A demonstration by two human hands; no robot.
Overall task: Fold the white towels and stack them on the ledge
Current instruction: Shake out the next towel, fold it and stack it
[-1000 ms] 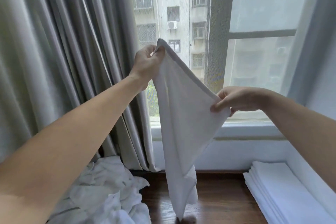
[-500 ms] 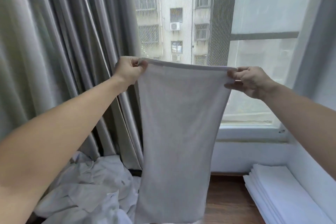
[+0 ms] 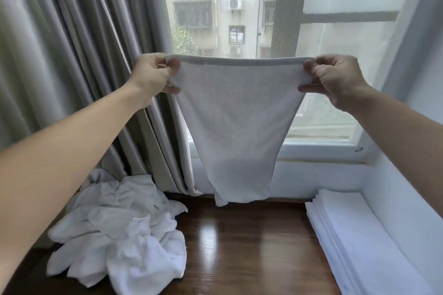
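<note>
Hands, left hand and right hand, pinch towel top corners, hem taut, above bare ledge.

towel: white | towel pile: white | curtain: grey | ledge: dark brown wood

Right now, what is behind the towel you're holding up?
Behind the towel is the window, showing a building above it. The towel covers the window's lower middle and part of the sill, hiding whatever is there.
</note>
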